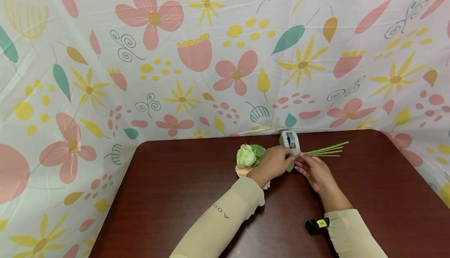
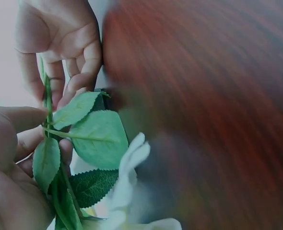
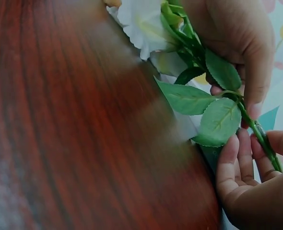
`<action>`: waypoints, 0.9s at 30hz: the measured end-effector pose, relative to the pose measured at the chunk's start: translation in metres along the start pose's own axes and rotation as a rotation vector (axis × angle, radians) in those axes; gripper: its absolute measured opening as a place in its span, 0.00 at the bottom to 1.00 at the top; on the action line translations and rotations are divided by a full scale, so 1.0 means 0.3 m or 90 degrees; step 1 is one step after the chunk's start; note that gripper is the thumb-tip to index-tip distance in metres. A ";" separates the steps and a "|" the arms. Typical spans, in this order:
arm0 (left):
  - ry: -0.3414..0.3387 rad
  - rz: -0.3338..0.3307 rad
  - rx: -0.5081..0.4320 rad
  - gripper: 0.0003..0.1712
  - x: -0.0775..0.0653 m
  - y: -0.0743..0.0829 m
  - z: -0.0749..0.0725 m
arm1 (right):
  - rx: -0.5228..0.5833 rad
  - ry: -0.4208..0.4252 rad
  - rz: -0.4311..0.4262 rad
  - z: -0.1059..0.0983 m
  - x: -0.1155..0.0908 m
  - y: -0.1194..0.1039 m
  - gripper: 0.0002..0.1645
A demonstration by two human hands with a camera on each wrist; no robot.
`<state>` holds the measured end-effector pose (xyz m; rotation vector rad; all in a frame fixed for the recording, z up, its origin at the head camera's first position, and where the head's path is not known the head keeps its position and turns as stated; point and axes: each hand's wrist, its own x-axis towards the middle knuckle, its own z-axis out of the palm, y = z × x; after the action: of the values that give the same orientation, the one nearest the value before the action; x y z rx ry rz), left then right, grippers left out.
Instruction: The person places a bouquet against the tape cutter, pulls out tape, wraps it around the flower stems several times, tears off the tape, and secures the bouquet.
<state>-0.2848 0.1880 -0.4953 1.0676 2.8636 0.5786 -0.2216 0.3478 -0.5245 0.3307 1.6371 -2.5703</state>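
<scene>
From here I'd bunch the slim green plastic-looking stems [image 1: 321, 151] evenly, left hand [image 1: 272, 163] pinching beside the serrated green leaves [image 3: 220, 122], right hand [image 1: 318, 172] pinching farther along

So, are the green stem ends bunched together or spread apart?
Spread apart: beyond the right hand, the green stems fan out, with visible gaps between their tips.

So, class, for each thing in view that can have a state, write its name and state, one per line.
Left hand: pinching the stems
Right hand: holding the stems
Stems: gathered between the hands, fanned at the free ends
Leaves: attached, spread outward
Flowers: bunched together
Tape dispenser: loaded, resting on the table
Cloth: hanging, lightly creased
</scene>
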 end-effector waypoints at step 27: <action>0.035 -0.014 0.044 0.09 -0.003 0.019 0.004 | -0.019 0.057 -0.034 0.005 -0.003 0.005 0.16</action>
<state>-0.2804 0.1918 -0.4946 1.0443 2.9597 0.5200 -0.2206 0.3456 -0.5251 0.4106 1.7347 -2.6021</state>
